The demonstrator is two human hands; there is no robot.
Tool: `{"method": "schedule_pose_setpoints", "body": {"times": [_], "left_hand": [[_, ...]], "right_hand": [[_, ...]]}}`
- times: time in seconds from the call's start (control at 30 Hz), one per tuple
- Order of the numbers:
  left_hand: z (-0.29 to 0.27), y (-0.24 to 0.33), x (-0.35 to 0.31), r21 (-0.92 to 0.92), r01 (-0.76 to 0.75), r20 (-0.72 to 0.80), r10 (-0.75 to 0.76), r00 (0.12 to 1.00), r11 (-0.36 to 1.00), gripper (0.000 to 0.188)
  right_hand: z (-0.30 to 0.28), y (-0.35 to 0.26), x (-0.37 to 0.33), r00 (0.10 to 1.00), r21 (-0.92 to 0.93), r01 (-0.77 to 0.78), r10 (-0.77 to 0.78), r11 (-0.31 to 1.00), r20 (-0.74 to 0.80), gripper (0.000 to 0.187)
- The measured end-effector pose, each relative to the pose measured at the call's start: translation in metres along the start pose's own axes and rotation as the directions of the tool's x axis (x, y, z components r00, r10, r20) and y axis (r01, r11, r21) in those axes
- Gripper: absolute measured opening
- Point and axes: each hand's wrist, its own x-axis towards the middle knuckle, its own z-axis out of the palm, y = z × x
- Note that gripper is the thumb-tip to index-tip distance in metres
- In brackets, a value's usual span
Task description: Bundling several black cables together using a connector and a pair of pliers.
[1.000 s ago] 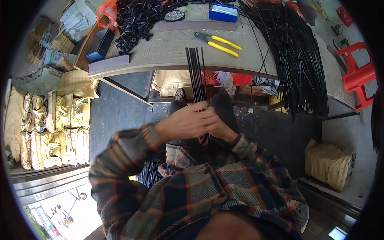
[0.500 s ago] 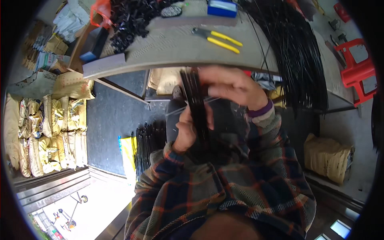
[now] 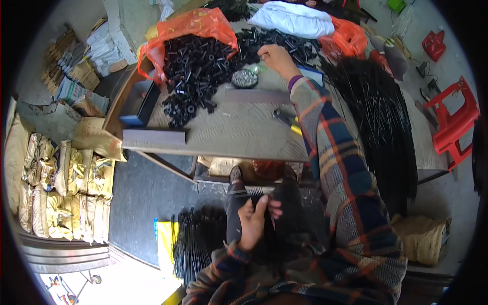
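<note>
My left hand (image 3: 252,223) is closed low over my lap, its thumb and fingers wrapped round a bundle of thin black rods (image 3: 257,193). Most of that bundle is lost against dark trousers. My right hand (image 3: 279,60) is stretched across the table to a pile of small black tubular pieces (image 3: 292,44). Its fingers are curled together at the near edge of the pile; whatever they hold is too small to make out. Just left of this hand lies a round dark dish with a speckled grey top (image 3: 245,79). Yellow-handled pliers (image 3: 290,121) lie partly under my right sleeve.
A larger heap of black tubular pieces (image 3: 195,71) spills from an orange plastic bag (image 3: 198,25). Long black rods (image 3: 376,117) hang over the table's right side. More rods (image 3: 193,244) stand on the floor at left. A red stool (image 3: 452,119) is at right, and a blue box (image 3: 140,104) at left.
My right hand has left the rod bundle and reached forward over the table to the black pieces. The left hand has lowered with the bundle. The view has tilted up, showing more of the table.
</note>
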Motion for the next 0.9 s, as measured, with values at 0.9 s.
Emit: {"method": "schedule_pose_setpoints", "body": {"times": [0.9], "left_hand": [[-0.014, -0.003, 0.031, 0.023, 0.061, 0.093, -0.063, 0.994, 0.998, 0.024]], "right_hand": [[0.010, 0.044, 0.024, 0.954, -0.601, 0.092, 0.103, 0.794, 0.282, 0.034]]}}
